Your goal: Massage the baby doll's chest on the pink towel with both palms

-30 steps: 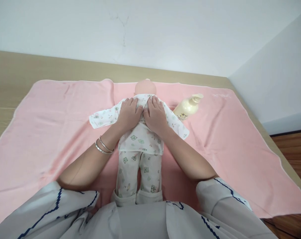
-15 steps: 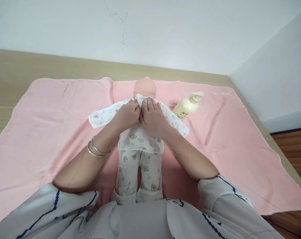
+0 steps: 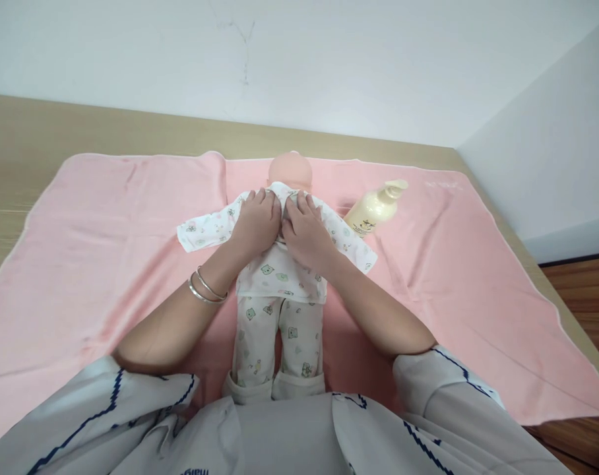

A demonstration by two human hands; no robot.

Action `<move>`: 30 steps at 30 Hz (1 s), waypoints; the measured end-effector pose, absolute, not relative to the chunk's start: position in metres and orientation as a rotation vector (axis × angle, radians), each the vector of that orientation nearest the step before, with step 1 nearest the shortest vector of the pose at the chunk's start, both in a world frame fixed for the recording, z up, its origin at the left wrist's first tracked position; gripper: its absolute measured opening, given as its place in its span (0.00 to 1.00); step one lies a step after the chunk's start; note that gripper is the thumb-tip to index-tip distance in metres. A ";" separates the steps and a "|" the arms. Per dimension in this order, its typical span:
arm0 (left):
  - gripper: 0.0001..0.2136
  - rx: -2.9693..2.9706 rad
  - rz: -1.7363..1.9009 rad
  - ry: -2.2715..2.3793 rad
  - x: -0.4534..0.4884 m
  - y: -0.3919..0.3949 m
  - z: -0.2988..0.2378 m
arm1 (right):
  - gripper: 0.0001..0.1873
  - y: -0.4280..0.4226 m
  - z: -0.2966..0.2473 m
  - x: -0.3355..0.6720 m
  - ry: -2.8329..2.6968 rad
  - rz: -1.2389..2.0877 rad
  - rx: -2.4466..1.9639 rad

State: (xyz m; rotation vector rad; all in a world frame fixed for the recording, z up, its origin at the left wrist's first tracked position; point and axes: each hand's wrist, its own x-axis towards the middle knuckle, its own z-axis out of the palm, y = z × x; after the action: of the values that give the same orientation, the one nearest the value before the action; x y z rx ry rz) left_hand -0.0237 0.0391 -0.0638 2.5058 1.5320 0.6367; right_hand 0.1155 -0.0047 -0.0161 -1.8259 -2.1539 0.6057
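Observation:
A baby doll (image 3: 290, 170) lies stretched out, its head at the far end, in a white printed shirt (image 3: 282, 276) and matching pants (image 3: 254, 340). My left hand (image 3: 258, 221) rests flat on the upper left of the shirt, fingers pointing toward the head. On the other side of the shirt's middle, my right hand (image 3: 307, 227) lies with its fingers stretched out. Both thumbs are close together near the centre, and a darker patch shows between the hands. Two silver bangles (image 3: 206, 287) circle my left wrist.
A cream pump bottle (image 3: 376, 208) leans or lies by the doll's right-hand sleeve. Under everything is a pink blanket (image 3: 452, 277) on a wooden table (image 3: 106, 128). A white wall (image 3: 329, 66) stands behind the table.
My left hand has shifted slightly, and its fingers, bent near the middle before, now lie flatter on the shirt. My right hand stays almost in place.

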 end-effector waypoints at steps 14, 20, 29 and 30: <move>0.17 2.278 0.685 1.540 -0.014 0.020 -0.037 | 0.34 -0.003 -0.018 0.125 -2.345 0.268 -1.852; 0.13 2.158 0.822 1.602 -0.020 0.043 -0.055 | 0.33 -0.026 -0.019 0.108 -2.353 0.178 -1.856; 0.15 2.220 0.888 1.675 -0.013 0.029 -0.055 | 0.36 0.013 -0.028 0.126 -2.072 0.445 -1.891; 0.15 2.221 0.868 1.688 -0.011 0.025 -0.053 | 0.36 0.015 -0.030 0.128 -2.058 0.445 -1.894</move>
State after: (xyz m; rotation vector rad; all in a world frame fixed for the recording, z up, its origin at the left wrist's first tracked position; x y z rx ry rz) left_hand -0.0108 0.0252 -0.0527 2.2210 1.6881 0.8683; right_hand 0.1278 0.0154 -0.0304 -1.8940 -2.0585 0.4451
